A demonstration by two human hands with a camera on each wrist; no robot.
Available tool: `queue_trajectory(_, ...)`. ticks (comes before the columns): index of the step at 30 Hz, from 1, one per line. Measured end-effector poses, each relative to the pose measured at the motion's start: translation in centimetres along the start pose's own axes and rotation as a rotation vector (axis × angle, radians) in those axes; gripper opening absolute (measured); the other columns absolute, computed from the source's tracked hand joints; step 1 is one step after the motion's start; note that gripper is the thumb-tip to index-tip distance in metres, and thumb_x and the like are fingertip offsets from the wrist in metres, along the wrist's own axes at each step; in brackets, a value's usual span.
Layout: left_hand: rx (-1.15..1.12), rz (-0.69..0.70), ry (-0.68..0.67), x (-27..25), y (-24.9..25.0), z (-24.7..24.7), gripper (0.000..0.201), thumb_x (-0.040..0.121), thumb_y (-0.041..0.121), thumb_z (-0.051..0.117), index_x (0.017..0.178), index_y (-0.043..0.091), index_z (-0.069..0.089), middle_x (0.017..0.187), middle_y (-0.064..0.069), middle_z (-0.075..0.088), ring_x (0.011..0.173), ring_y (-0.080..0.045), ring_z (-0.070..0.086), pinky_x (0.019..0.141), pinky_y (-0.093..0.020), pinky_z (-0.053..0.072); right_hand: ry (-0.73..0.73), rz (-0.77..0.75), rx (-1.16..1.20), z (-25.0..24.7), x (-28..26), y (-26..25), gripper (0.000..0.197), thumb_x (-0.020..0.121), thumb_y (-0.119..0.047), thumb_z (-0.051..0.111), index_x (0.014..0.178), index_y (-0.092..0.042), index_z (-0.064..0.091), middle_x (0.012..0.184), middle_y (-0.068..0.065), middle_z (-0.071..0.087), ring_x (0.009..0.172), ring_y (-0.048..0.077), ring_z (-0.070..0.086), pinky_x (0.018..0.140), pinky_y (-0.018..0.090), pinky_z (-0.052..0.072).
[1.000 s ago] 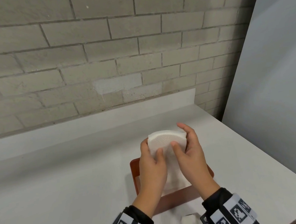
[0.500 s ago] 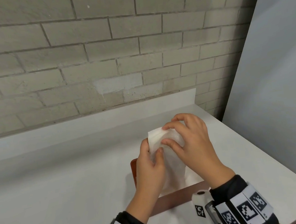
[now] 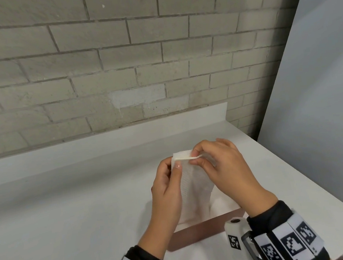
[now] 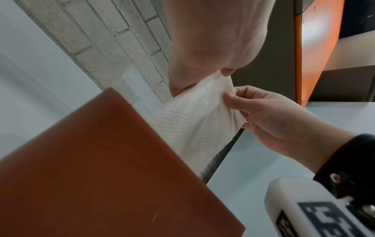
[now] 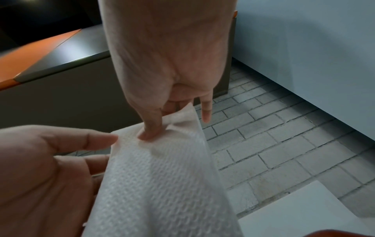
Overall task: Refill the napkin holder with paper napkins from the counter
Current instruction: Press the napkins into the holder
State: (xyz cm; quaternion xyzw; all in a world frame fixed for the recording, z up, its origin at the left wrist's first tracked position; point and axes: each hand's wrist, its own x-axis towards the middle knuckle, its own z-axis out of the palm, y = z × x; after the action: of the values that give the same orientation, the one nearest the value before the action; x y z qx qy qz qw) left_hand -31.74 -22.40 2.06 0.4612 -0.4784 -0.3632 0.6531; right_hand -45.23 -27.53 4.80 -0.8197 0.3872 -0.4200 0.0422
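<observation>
A stack of white embossed paper napkins (image 3: 193, 182) stands upright inside the brown napkin holder (image 3: 200, 231) on the white counter (image 3: 69, 214). My left hand (image 3: 175, 165) grips the stack's upper left side, thumb on the front face. My right hand (image 3: 194, 158) pinches the top edge between thumb and forefinger. In the left wrist view the holder's brown wall (image 4: 101, 160) fills the foreground, with the napkins (image 4: 192, 115) rising behind it and the right hand (image 4: 233, 102) pinching them. In the right wrist view my thumb presses into the napkins (image 5: 158, 184). The stack's lower part is hidden.
A grey brick wall (image 3: 117, 61) and a low white backsplash (image 3: 124, 134) close off the back. A pale grey panel (image 3: 321, 93) stands at the right, and the counter's right edge (image 3: 321, 196) runs diagonally beside the holder. Bare counter lies to the left.
My right hand has moved from the front and right side of the stack up to its top edge and now pinches it. The bowed top has flattened. The left hand keeps its grip.
</observation>
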Motion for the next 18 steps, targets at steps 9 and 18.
queue_trajectory(9,0.101,0.025,0.040,-0.16,-0.54,0.12,0.026,0.088,0.041,0.043,0.100,0.028,0.062,0.088,0.004,0.067,0.083,-0.020,0.061,0.076,-0.033,0.049,0.069,-0.023,-0.023,0.33,0.03,-0.26,0.012,0.088,-0.031,0.059,0.098,-0.026,0.062,0.087,-0.013,0.071,0.080,0.002,0.063,0.106,0.024,0.027)
queue_trajectory(18,-0.155,-0.210,-0.030,0.05,0.32,-0.34,0.049,0.081,0.054,0.045,0.097,0.013,0.069,0.090,-0.013,0.070,0.083,-0.026,0.064,0.075,-0.039,0.048,0.240,-0.153,-0.101,0.24,-0.76,0.09,0.008,0.083,-0.023,0.063,0.082,-0.021,0.070,0.087,-0.003,0.063,0.089,0.011,0.053,0.086,0.026,0.034)
